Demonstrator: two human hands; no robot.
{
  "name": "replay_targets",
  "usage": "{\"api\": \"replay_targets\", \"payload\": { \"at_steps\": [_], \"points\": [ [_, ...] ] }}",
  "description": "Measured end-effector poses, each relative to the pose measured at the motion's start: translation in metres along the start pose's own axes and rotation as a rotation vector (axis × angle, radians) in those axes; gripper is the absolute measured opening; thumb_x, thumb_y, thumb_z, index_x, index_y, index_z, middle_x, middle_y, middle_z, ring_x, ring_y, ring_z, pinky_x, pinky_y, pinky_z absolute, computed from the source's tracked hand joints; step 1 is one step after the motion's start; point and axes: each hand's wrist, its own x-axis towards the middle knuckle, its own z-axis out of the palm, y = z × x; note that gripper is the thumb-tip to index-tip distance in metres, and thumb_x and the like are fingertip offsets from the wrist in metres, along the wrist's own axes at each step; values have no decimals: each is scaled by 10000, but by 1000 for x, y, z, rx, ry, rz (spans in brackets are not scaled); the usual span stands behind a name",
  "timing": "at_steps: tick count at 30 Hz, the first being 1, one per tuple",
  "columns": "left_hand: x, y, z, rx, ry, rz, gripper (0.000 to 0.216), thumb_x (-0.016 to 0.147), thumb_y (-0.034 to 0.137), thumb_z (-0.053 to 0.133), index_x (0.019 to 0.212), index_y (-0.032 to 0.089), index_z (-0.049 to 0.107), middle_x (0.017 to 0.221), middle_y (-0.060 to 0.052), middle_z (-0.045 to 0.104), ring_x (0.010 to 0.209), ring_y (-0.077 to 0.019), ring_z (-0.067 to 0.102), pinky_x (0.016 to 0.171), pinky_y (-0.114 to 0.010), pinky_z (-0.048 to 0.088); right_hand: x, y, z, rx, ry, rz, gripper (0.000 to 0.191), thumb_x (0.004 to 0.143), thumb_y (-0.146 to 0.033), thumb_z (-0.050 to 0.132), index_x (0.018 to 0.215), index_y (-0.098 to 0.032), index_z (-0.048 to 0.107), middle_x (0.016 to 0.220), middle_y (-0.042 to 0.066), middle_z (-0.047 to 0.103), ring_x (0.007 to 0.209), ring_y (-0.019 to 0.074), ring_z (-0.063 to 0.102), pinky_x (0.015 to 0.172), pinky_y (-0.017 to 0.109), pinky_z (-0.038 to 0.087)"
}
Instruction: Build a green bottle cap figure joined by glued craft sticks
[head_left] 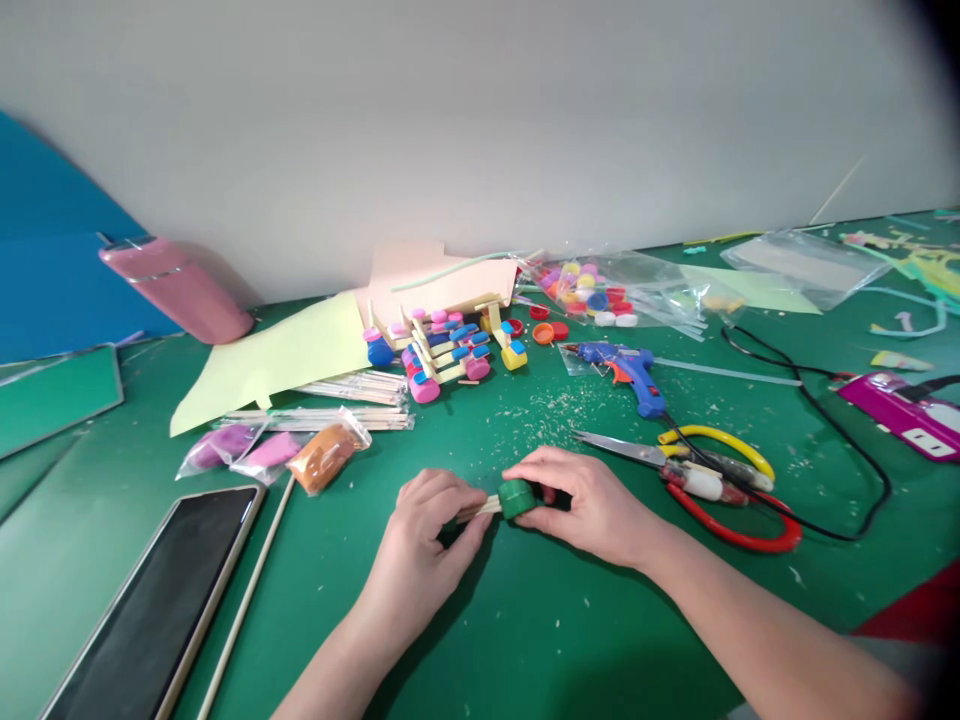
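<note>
Near the front middle of the green table, my left hand (435, 520) pinches a few short pale wooden sticks (489, 505). Against the right end of the sticks sits a green bottle cap (517, 498), or two caps face to face; I cannot tell which. The fingers and thumb of my right hand (581, 500) are closed round it. Beyond my hands stand several small models (450, 350) of sticks and coloured caps. Right of them lies a blue glue gun (626, 365) with an orange trigger. Scissors (630, 447) with red and yellow handles lie beside my right forearm.
A phone (161, 600) and a long thin stick (251, 590) lie at the left. Bagged clay (330, 452) and wrapped sticks (322, 418) sit behind. A pink bottle (180, 285) leans at the wall. A black cord (832, 440) loops near a purple power strip (904, 410).
</note>
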Motion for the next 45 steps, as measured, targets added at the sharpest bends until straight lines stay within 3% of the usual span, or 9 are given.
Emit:
{"api": "replay_targets", "payload": {
  "at_steps": [45],
  "points": [
    [0, -2, 2, 7, 9, 2, 67, 790, 183, 558, 787, 164, 622, 712, -42, 617, 725, -185, 543, 668, -342, 441, 0, 1, 1, 7, -8, 25, 322, 747, -220, 659, 1065, -216, 606, 959, 11, 602, 647, 108, 522, 640, 234, 427]
  ]
}}
